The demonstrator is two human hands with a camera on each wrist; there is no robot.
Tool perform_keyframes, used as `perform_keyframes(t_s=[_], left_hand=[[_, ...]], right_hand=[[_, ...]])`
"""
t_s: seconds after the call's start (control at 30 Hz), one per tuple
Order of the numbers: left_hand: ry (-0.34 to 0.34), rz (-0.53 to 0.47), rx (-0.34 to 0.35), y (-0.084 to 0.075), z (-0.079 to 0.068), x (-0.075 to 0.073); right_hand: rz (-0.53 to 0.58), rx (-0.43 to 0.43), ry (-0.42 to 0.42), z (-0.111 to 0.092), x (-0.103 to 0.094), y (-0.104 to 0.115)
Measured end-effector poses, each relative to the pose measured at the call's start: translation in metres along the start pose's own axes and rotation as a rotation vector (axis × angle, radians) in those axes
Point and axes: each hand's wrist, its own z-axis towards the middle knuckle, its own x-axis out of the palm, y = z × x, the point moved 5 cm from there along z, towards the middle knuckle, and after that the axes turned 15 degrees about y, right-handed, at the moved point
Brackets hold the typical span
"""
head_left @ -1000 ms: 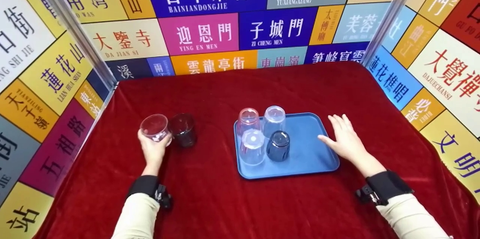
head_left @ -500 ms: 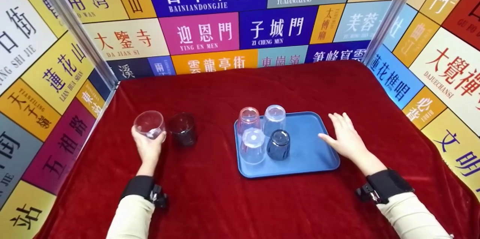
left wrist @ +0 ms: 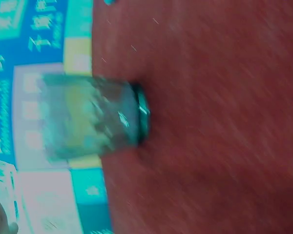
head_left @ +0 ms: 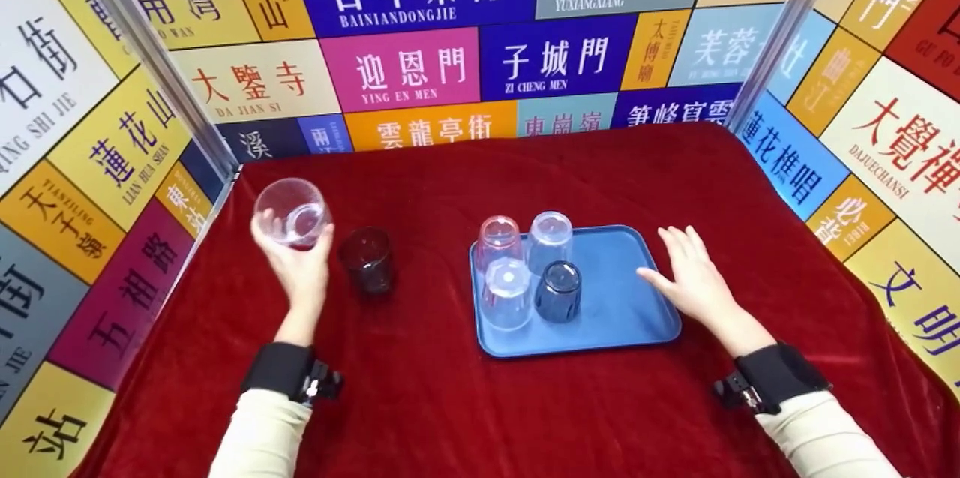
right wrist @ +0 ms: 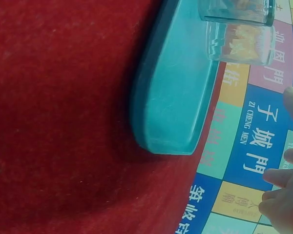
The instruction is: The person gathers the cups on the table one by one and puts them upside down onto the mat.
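My left hand (head_left: 302, 268) grips a clear glass (head_left: 289, 196) between thumb and fingers, held up at the left with its wide mouth showing. Just right of it, a dark reddish-looking glass (head_left: 371, 268) stands on the cloth; the left wrist view has this dark glass (left wrist: 95, 117) blurred at its middle. Part of the clear glass (left wrist: 2, 183) peeks in at the lower left there. My right hand (head_left: 694, 279), fingers spread and holding nothing, hovers by the right edge of the blue tray (head_left: 626, 290).
On the tray's left half, glasses stand upside down: a pinkish one (head_left: 499, 238), two clear ones (head_left: 506, 294) and a dark blue one (head_left: 557, 294). Red cloth (head_left: 420, 403) covers the table. Printed sign panels (head_left: 409, 65) and metal posts (head_left: 161, 65) enclose the back and sides.
My left hand has lifted the clear glass up and slightly left, away from the dark glass, and tipped it more. The right hand and the tray have stayed in place.
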Motion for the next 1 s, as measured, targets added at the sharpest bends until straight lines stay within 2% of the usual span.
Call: perform_keyframes(t_s=[0.07,0.13,0.3,0.43,0.57,0.73,0.83,1.0], left_hand=[[0.013,-0.091,0.003,-0.014,-0.003,0.013],[0.025,-0.169,-0.020,-0.018,-0.005,0.026],[0.050,-0.358,-0.098,-0.018,-0.011,0.060],[0.077,-0.483,-0.159,-0.026,-0.024,0.089],[0.130,-0.563,-0.233,-0.039,-0.041,0.119],[0.169,-0.772,-0.395,-0.045,-0.061,0.154],[0.196,-0.888,-0.528,-0.043,-0.072,0.172],[0.232,-0.975,-0.738,-0.041,-0.094,0.193]], right_hand=[[-0.003,-0.006,-0.006,0.001,-0.002,0.004],[-0.002,-0.016,-0.017,0.002,-0.004,0.009],[0.032,-0.036,-0.042,0.007,-0.012,0.028],[0.076,-0.057,-0.064,0.014,-0.018,0.048],[0.092,-0.094,-0.074,0.022,-0.022,0.069],[0.101,-0.126,-0.060,0.032,-0.023,0.094],[0.105,-0.142,-0.046,0.037,-0.021,0.107],[0.188,-0.197,-0.013,0.044,-0.018,0.134]])
